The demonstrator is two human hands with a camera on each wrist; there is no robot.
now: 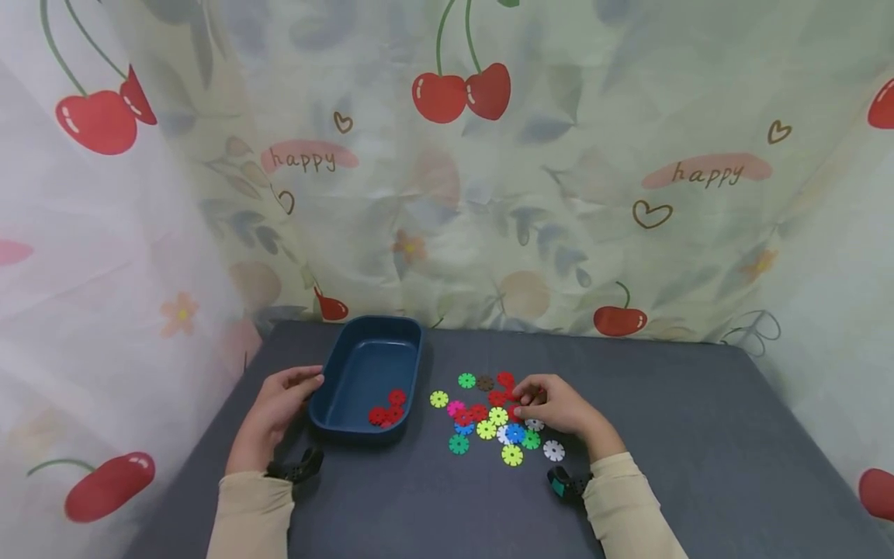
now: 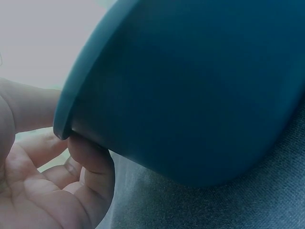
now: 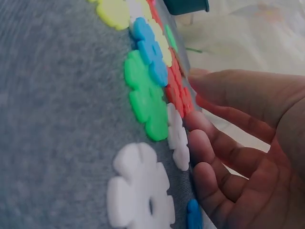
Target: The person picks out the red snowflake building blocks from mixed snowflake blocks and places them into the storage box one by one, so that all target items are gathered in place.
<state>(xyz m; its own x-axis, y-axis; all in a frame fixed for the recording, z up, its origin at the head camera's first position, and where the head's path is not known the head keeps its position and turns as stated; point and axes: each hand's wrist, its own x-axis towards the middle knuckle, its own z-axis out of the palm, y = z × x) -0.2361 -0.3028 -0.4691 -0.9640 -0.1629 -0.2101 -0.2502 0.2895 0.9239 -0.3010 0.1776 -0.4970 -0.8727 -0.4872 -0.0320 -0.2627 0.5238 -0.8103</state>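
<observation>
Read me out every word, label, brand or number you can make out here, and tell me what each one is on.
"happy": on the left pink smear printed on the hanging cloth, as the head view shows it.
"happy": on the right pink smear of the same cloth.
No readable text on the blue tray or the colored discs; any marking on the wrist devices is too small to read.

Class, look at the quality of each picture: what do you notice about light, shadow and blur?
Head view: soft, fairly even light, with a dim shadow along the blue tray's near edge; left wrist view: the tray's outer side is dark, while the upper-left background is washed out; right wrist view: the patterned curtain is blurred beyond recognition, the grey cloth soft at left.
</observation>
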